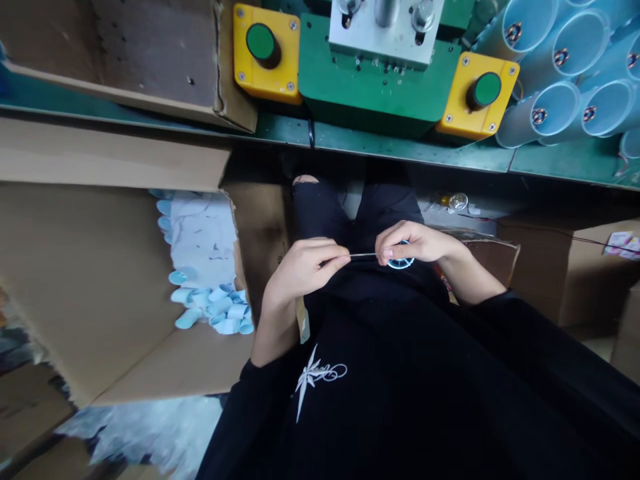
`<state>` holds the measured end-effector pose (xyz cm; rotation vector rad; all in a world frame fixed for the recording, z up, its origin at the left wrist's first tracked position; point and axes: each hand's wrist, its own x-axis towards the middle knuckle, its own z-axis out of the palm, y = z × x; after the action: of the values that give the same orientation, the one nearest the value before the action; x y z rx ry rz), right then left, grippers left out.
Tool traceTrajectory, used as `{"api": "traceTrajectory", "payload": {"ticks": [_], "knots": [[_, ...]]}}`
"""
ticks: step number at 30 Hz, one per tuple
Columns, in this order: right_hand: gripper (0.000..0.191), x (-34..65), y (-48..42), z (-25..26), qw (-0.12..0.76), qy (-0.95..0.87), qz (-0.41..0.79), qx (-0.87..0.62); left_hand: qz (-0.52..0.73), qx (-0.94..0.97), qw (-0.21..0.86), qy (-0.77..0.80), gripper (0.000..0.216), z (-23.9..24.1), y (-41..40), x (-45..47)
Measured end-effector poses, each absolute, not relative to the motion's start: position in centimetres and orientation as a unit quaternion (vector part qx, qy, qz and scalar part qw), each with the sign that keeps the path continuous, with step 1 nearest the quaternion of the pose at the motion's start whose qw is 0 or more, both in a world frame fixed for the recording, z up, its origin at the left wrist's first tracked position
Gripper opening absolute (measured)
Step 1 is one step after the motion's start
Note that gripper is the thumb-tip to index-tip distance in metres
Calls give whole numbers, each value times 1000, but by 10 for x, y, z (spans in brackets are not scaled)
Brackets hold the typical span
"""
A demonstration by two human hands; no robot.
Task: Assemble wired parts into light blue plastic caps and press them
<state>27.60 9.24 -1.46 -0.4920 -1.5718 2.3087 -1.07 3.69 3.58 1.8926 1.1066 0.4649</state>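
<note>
Above my lap, my left hand [313,265] pinches one end of a thin grey strand, a wire or a slim rod [363,255], between thumb and fingertips. The strand runs straight across to my right hand [413,243], whose fingers are closed around its other end. Also in my right hand is a small light-blue round plastic piece with a spoked face [401,263]. Its upper part is covered by my fingers. I cannot tell whether the strand is joined to the blue piece.
A green press [370,93] stands on the bench, flanked by yellow boxes with green buttons [261,41] [486,90]. Light-blue cylinders [555,110] with copper coils are stacked at right. An open carton [165,360] at left holds several blue curved pieces [220,308].
</note>
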Motion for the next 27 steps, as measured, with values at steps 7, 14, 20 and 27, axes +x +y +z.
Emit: {"api": "traceTrajectory", "payload": {"ticks": [7, 14, 20, 27], "knots": [[45, 253, 62, -38, 273, -285, 829, -396, 190, 772, 242, 556, 27, 24, 27, 9], [39, 269, 64, -25, 313, -618, 604, -394, 312, 745, 192, 558, 15, 26, 24, 14], [34, 276, 70, -17, 358, -665, 529, -387, 303, 741, 237, 550, 16, 35, 28, 19], [45, 278, 64, -28, 371, -638, 555, -385, 341, 713, 283, 543, 9, 49, 24, 21]]}}
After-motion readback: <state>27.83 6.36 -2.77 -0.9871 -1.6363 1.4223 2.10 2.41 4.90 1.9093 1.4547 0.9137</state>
